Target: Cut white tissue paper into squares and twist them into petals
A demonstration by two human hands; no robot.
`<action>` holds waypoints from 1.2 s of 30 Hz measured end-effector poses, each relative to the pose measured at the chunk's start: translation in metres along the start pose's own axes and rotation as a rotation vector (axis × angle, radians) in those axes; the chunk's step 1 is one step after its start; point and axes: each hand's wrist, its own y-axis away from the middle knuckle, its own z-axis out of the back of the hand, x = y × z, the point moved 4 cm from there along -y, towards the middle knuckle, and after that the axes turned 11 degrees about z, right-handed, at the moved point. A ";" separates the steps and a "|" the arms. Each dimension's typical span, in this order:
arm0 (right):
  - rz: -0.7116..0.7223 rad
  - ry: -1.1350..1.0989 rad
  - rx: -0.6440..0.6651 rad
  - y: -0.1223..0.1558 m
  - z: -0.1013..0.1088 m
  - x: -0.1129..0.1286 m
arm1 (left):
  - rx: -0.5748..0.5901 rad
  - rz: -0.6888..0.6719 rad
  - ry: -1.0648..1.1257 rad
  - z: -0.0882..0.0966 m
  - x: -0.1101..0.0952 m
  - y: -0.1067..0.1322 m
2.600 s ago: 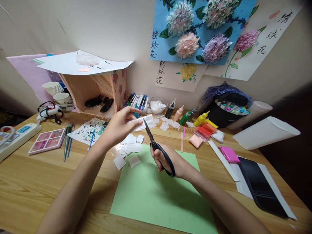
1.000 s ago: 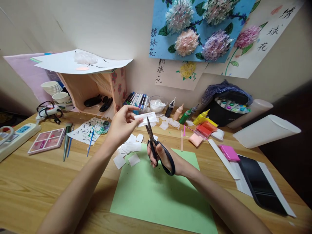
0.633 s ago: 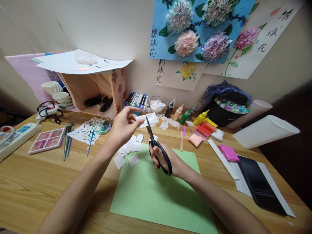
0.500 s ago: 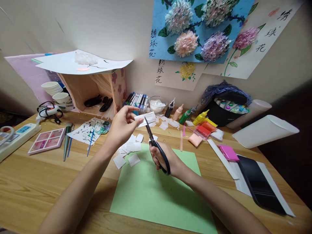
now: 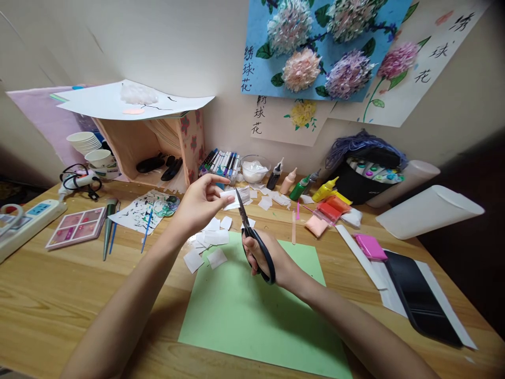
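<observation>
My left hand [image 5: 197, 206] pinches a small white paper piece [image 5: 229, 199] between thumb and fingers, above the middle of the desk. My right hand [image 5: 278, 257] grips black-handled scissors [image 5: 251, 231] by the finger loops. Their blades point up and away and meet the paper's right part, close to my left thumb; whether the cut goes right through I cannot tell. Several cut white paper pieces [image 5: 216, 258] lie below my left hand, some over the top left corner of a green paper sheet [image 5: 252, 321]. More white scraps [image 5: 265, 202] lie beyond the scissors.
Paint bottles [image 5: 300, 188], markers [image 5: 223, 162] and a glass bowl [image 5: 255, 169] line the back. To the left are a paint-smeared paper [image 5: 136, 210], brushes [image 5: 107, 231] and a power strip [image 5: 35, 221]. A phone [image 5: 424, 300] and a pink packet [image 5: 371, 247] lie right.
The paper in my left hand sits slightly lower and now shows shorter beside the blades. The scissor blades look more closed. My right hand has barely moved.
</observation>
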 end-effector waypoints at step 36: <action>-0.522 0.954 -0.047 0.057 0.131 -0.022 | 0.295 -0.140 -0.654 -0.031 0.109 -0.023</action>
